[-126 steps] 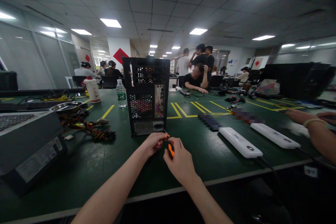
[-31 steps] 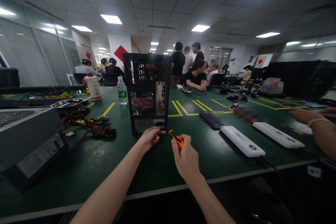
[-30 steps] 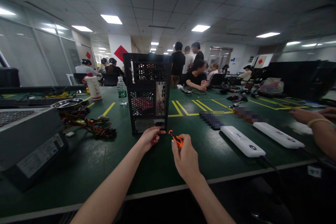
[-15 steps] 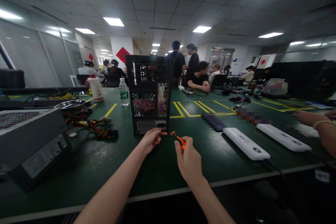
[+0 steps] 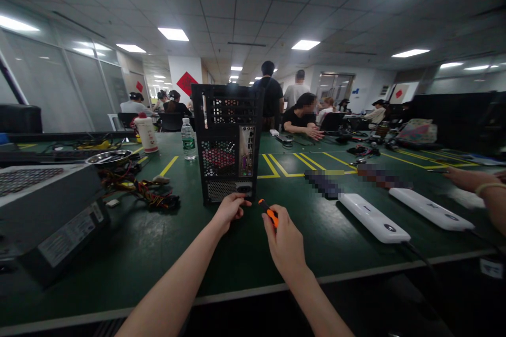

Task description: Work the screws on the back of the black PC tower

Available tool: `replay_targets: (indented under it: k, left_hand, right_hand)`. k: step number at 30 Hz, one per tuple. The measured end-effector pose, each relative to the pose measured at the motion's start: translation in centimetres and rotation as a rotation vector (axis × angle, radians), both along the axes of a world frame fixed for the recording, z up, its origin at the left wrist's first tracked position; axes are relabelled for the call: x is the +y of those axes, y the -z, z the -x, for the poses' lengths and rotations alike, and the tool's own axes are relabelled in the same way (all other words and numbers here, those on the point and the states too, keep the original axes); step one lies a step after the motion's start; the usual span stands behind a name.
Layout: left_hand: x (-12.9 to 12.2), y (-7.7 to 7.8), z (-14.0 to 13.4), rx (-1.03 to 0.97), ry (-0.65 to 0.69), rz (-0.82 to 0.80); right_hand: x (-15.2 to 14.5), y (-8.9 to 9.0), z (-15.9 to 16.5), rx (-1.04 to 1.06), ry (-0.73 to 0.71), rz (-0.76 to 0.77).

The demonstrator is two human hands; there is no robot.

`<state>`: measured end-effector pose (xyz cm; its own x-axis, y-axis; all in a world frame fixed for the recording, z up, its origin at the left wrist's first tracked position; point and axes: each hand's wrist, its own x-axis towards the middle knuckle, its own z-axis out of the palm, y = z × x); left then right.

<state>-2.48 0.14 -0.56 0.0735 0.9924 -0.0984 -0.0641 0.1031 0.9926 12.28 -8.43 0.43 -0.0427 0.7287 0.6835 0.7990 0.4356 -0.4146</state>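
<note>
screwdriver tip hidden; left hand fingers curled, contents unclear.

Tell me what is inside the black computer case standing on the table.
Through the rear mesh of the computer case a red fan-like part shows, beside the port panel. Solid metal hides the rest of the interior. The left hand touches the case's lower rear edge.

The computer case stands upright on the table before me. My left hand touches its bottom edge; my right hand, holding the screwdriver, is just right of it. A power supply lies far left, two power strips right.
</note>
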Motion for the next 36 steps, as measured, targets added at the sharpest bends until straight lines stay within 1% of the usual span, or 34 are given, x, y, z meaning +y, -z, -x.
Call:
replay_targets:
  k: [3, 7, 13, 15, 23, 27, 29, 31, 34, 36]
  left_hand:
    - [-0.03, -0.03, -0.03, 0.036, -0.007, -0.008]
    - [-0.08, -0.1, -0.06, 0.017, -0.04, -0.006]
    - [-0.17, -0.16, -0.02, 0.006, -0.033, -0.005]
    - [-0.13, -0.15, 0.0, 0.007, -0.03, -0.003]
    - [0.14, 0.24, 0.15, 0.011, -0.026, -0.011]
    - [0.14, 0.27, 0.2, 0.008, -0.024, -0.016]
    - [0.12, 0.25, 0.19, 0.007, -0.026, -0.018]
    - [0.09, 0.22, 0.16, 0.004, -0.026, -0.018]
    - [0.03, 0.15, 0.1, 0.001, -0.031, -0.014]
    - [-0.04, 0.08, 0.07, -0.001, -0.033, -0.014]
  right_hand:
    - [-0.1, -0.19, 0.11, 0.017, -0.037, -0.018]
    - [0.02, -0.02, 0.22, -0.01, -0.093, -0.039]
    - [0.09, 0.16, -0.13, 0.017, 0.016, 0.022]
    - [-0.07, -0.02, -0.17, 0.027, 0.022, 0.039]
    - [-0.31, -0.37, 0.1, 0.05, -0.039, -0.036]
    - [-0.11, -0.13, 0.2, -0.009, -0.095, -0.034]
    - [-0.07, -0.02, 0.18, -0.053, -0.077, -0.02]
    - [-0.06, 0.05, 0.09, -0.074, -0.029, -0.001]
    - [-0.08, 0.0, -0.11, -0.044, 0.049, 0.037]
    - [-0.16, -0.11, -0.2, -0.011, 0.067, 0.067]
